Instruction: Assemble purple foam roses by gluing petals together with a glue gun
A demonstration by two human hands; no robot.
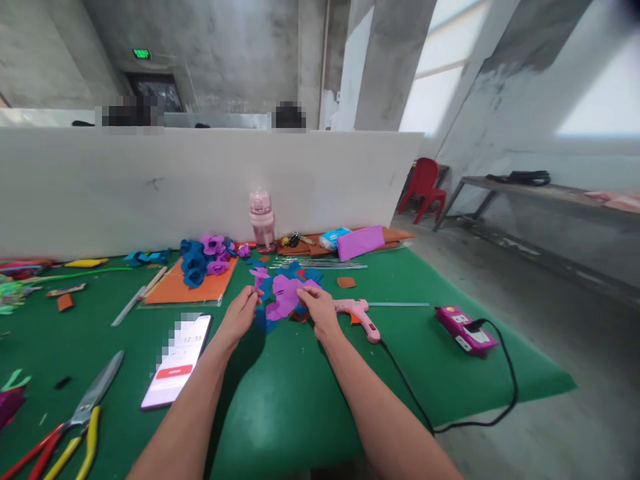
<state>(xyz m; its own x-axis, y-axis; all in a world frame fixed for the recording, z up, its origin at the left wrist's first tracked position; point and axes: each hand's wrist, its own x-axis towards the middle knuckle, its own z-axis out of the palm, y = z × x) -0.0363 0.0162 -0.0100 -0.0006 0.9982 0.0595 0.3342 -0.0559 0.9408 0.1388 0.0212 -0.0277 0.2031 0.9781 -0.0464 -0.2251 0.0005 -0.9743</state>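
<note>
The purple foam cutout (286, 295) lies on a heap of blue scraps mid-counter, pinched by the left hand (243, 315) and right hand (317, 308); a tug could tear its thin lobes or nudge the glue gun (359, 313) just beside the right wrist. Fingertips hide the gripped edges, and the cutout's shape is hard to read.

Bare green mat (280, 407) between phone (176, 361) and glue gun (357, 315)

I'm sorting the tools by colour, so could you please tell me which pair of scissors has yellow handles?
The yellow-handled scissors, with long blades pointing toward the phone; the red-handled pair lies just left of them.
</note>
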